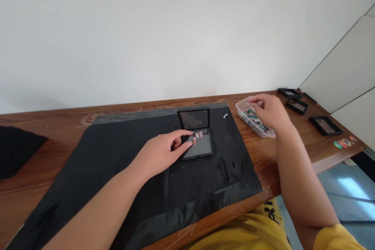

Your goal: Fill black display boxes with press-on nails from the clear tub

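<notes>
Holding press-on nails (197, 137), open black case (197, 136).

Only one marking was partly legible: dark capital letters, apparently "PR", printed on the yellow shirt (263, 222) at the lower frame edge. The remainder was cut off. No other text could be read.

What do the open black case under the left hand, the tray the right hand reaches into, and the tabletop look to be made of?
The open black case looks like matte plastic framing with a glossy clear film, which reflects light. The tray seems thin clear plastic; its contents show through the wall. The tabletop looks like brown wood or wood-look laminate, with visible grain and a slight sheen.
</notes>
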Tool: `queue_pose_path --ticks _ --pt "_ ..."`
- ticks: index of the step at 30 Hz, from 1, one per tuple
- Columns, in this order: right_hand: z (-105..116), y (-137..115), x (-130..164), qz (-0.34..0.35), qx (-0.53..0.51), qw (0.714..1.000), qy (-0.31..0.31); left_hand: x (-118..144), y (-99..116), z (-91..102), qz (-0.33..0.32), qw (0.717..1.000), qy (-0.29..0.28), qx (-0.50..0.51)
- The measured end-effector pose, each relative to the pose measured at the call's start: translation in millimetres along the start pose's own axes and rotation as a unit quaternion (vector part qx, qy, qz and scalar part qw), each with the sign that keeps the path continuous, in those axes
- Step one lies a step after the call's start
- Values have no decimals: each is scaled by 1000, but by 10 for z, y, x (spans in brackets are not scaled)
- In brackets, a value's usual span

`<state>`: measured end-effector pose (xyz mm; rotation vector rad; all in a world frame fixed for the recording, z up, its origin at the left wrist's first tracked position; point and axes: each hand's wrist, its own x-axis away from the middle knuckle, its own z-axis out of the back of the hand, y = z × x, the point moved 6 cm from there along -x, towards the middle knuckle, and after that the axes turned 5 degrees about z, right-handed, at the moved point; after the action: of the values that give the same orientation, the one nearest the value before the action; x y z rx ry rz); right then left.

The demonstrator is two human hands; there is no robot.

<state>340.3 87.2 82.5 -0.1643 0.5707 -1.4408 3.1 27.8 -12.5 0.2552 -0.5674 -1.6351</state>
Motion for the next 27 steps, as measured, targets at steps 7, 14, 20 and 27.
queue_pose_path --ticks 7,14,20,27 --pt "-542 -726 347 183 -87 962 -183 -12 -18 5 -4 1000 0 13" --pt "-884 -938 473 239 -41 940 -241 -6 6 9 0 1000 -3 6" --pt "-948 -920 399 275 -12 932 -234 -17 24 11 -3 1000 -1 10" --pt "-997 -940 372 300 14 935 -190 -43 -28 -18 -16 999 6 27"
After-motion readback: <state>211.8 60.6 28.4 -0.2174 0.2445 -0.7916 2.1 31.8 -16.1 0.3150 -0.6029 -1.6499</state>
